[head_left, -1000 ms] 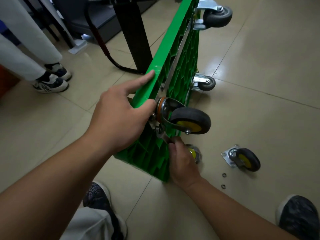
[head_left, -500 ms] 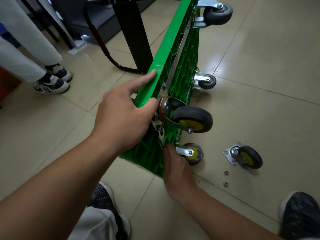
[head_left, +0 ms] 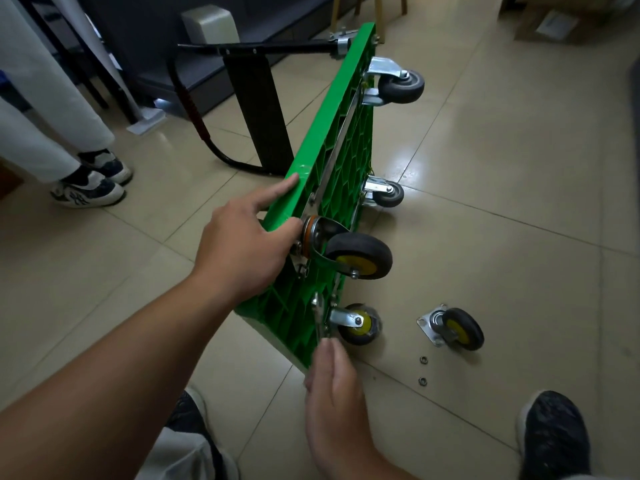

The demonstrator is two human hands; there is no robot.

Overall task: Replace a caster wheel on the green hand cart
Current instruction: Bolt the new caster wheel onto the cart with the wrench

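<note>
The green hand cart stands on its long edge with its ribbed underside facing right. My left hand grips its upper edge beside a yellow-hubbed caster, index finger straight along the rim. Below, a second yellow-hubbed caster touches the floor. My right hand, blurred, pinches the lower end of a slim metal tool that stands against the underside by that caster. A loose caster with its plate lies on the tiles to the right, with two small nuts near it.
Two grey casters are on the cart's far end, and its black folded handle lies behind it. Another person's legs and sneakers stand at the left. My own dark shoes are at the bottom. A cardboard box sits far right.
My right hand has drawn down and back from the upper caster's plate to the cart's lower edge, and the metal tool now shows above its fingertips. My left hand keeps its grip.
</note>
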